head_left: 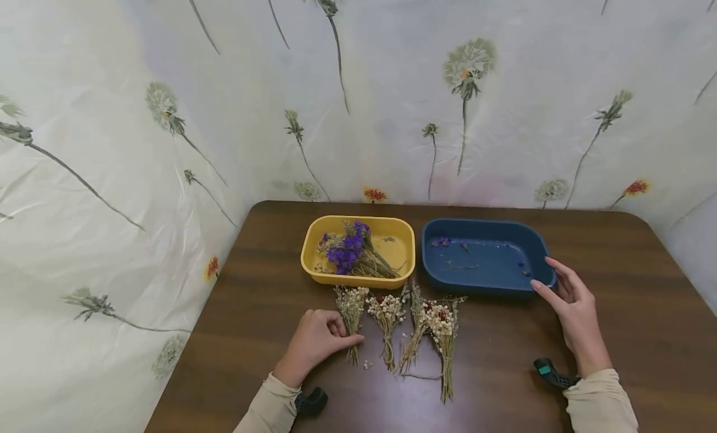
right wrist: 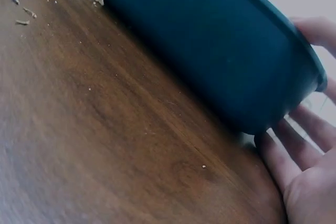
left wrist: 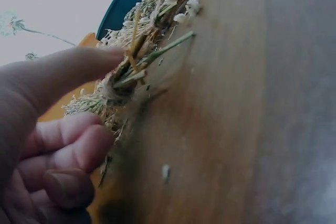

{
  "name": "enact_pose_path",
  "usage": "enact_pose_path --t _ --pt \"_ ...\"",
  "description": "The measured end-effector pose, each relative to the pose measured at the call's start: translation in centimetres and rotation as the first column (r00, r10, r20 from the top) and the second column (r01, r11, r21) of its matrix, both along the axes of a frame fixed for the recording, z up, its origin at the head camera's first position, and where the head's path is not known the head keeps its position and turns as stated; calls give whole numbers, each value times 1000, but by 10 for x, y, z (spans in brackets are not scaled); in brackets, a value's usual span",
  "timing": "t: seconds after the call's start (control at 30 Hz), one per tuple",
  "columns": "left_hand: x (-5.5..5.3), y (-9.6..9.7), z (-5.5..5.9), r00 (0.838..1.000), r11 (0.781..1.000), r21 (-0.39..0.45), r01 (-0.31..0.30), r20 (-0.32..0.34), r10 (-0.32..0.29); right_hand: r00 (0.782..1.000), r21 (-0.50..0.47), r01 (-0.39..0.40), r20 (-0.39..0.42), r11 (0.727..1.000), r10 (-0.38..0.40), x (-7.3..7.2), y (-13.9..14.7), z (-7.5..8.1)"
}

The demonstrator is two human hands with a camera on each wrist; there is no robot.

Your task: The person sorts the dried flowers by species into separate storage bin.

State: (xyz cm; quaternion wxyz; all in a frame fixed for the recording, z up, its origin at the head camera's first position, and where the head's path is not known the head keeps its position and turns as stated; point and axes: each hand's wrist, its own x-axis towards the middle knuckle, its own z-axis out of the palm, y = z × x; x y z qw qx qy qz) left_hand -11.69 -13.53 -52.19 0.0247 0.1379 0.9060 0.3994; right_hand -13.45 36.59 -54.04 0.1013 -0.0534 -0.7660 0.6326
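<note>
Fingers of the right hand, spread wide, curl round the right near corner of a blue tray holding purple scraps. The left hand is at the leftmost dried bundle; whether it grips, I cannot tell. Beyond, a yellow tray holds purple flowers.

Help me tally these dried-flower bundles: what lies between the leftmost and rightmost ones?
The head view shows two more: a white-and-red bundle and a slanting bundle, with a thin strand by the latter's stem ends.
</note>
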Motion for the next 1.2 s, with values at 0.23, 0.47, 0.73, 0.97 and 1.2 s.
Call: enact_pose_path --t 0.23,0.47,0.73,0.97,1.2 --pt "-4 -7 -6 995 994 107 28 95 -38 1000 -30 -23 -13 999 22 -4 -2 1" --pt "-9 -17 0 935 963 268 11 339 -105 998 -84 -18 -57 996 13 -5 -3 -1" --pt "-11 -23 4 881 932 360 -35 451 -141 996 -162 -16 -88 987 2 -4 -3 -1" --pt "-13 -22 1 865 897 432 -94 482 -142 997 -164 -15 -79 986 2 -2 -3 -2" --pt "-13 -22 2 882 907 413 -79 454 -130 997 -169 -28 -78 985 15 -1 -2 -3"
